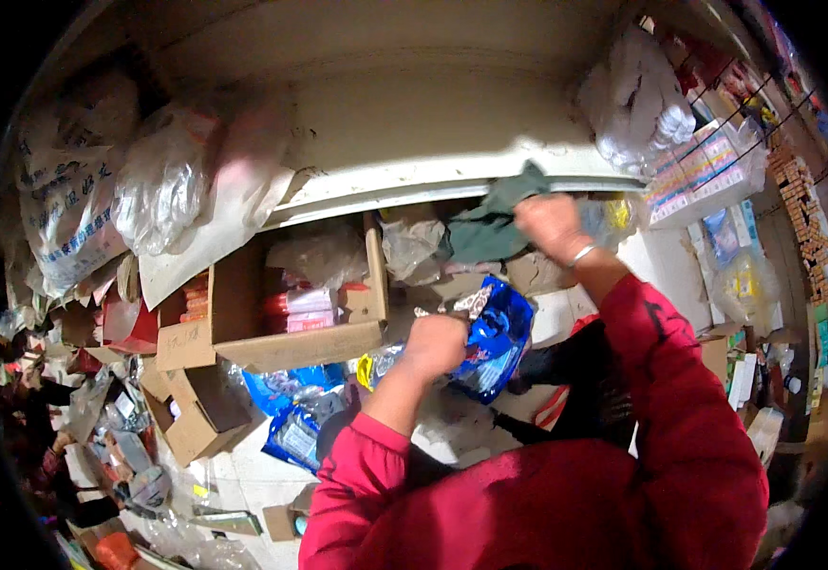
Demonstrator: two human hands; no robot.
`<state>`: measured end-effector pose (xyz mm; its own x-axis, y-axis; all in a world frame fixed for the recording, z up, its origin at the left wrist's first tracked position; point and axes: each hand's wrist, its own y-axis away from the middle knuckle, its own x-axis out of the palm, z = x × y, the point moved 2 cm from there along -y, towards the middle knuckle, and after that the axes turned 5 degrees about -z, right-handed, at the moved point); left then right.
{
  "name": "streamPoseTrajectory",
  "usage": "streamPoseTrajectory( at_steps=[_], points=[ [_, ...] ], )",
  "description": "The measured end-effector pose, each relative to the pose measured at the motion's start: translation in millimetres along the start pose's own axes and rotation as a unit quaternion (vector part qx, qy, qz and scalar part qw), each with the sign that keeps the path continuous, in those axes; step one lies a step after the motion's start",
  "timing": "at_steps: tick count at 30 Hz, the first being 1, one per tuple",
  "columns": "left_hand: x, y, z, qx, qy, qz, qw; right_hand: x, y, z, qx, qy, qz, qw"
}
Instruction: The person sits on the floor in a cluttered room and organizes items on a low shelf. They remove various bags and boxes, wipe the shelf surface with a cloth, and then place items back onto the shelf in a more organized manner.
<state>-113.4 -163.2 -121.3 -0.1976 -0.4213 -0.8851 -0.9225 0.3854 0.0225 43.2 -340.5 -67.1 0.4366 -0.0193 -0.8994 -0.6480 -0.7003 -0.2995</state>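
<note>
My right hand (551,226), with a bracelet at the wrist, grips a dark green cloth (489,231) at the edge of a whitish shelf (449,178). The cloth hangs to the left of my fist, and its upper tip lies over the shelf edge. Lower down, my left hand (437,347) is closed at the side of a shiny blue plastic packet (503,331). A piece of brown-and-white patterned material (474,303) shows between this fist and the packet. My fingers hide where they hold the packet.
An open cardboard box (300,342) with pink packs (311,310) stands left of my hands. More blue packets (293,434) lie below it. Clear plastic bags (161,185) hang at upper left, and wrapped boxes (702,171) sit at right. Another person's hand (63,440) appears at far left.
</note>
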Motion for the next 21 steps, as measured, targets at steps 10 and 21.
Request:
streamPoseTrajectory(
  at_steps=[10,21],
  points=[
    [-23,33,1,-0.185,0.244,-0.167,0.937,-74,66,-73,0.2,-0.071,-0.17,0.962],
    [-127,95,-66,-0.172,0.241,-0.331,0.896,-97,115,-29,0.223,-0.317,-0.088,0.918]
  ],
)
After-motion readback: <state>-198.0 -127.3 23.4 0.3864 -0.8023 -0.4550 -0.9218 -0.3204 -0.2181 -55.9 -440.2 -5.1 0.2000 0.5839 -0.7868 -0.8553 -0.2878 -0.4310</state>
